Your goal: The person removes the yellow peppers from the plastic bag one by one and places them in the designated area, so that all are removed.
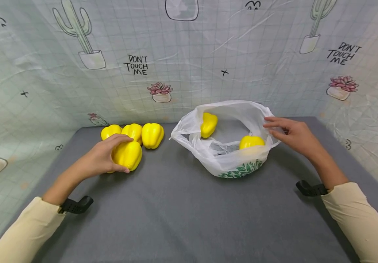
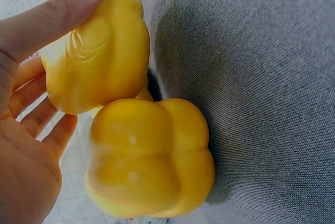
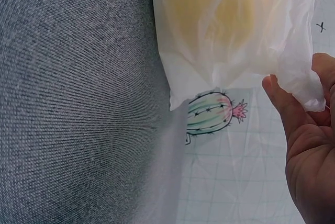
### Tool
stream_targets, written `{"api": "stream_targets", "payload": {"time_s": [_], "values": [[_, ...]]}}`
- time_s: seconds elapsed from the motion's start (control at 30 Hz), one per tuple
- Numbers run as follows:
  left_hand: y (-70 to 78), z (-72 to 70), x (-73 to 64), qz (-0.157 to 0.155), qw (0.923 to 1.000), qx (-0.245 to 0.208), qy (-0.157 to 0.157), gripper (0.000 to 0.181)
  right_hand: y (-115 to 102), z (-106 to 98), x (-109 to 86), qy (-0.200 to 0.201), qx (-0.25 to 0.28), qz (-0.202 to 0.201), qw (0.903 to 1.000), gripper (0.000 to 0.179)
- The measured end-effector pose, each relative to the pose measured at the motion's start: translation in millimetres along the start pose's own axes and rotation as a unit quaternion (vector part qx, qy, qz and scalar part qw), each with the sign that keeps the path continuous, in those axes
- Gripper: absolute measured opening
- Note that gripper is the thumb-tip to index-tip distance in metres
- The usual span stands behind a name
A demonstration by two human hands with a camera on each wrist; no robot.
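Observation:
My left hand (image 1: 101,155) grips a yellow bell pepper (image 1: 129,156), thumb on the near side and fingers over the far side. In the left wrist view that pepper (image 2: 104,56) is between thumb and fingers, and another bell pepper (image 2: 152,156) sits right beside it on the cloth. At the right, a white plastic bag (image 1: 205,157) with green leaf print stands with its mouth spread. Inside it lie two peppers, one (image 1: 209,125) at the left and one (image 1: 252,141) at the right. My right hand (image 1: 295,135) pinches the bag's right rim between thumb and fingers.
Behind the left hand, more yellow peppers stand close together, the rightmost pepper (image 1: 152,135) a little apart from the bag. Grey cloth (image 1: 182,219) covers the table. A hanging sheet (image 1: 192,54) with cactus drawings walls off the back and sides.

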State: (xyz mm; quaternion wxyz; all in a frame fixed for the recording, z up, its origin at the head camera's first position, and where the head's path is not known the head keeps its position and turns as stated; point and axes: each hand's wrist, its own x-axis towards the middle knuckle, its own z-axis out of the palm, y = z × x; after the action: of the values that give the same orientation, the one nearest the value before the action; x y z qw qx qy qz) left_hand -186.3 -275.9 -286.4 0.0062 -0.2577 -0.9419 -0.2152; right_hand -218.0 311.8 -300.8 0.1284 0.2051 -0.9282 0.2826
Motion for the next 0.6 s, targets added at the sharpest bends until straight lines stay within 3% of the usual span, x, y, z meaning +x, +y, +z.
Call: {"api": "stream_targets", "payload": {"time_s": [0.37,0.6], "values": [[-3.7,3.7,2.2,-0.005,0.9997,0.01,-0.022,0.09,-0.8,-1.2,0.2,-0.001,0.003,-0.001,1.0,0.03],[-8.4,10.4,3.1,0.043,0.9989,0.017,-0.011,0.089,1.3,0.2,0.7,0.0,0.003,0.004,1.0,0.03]]}}
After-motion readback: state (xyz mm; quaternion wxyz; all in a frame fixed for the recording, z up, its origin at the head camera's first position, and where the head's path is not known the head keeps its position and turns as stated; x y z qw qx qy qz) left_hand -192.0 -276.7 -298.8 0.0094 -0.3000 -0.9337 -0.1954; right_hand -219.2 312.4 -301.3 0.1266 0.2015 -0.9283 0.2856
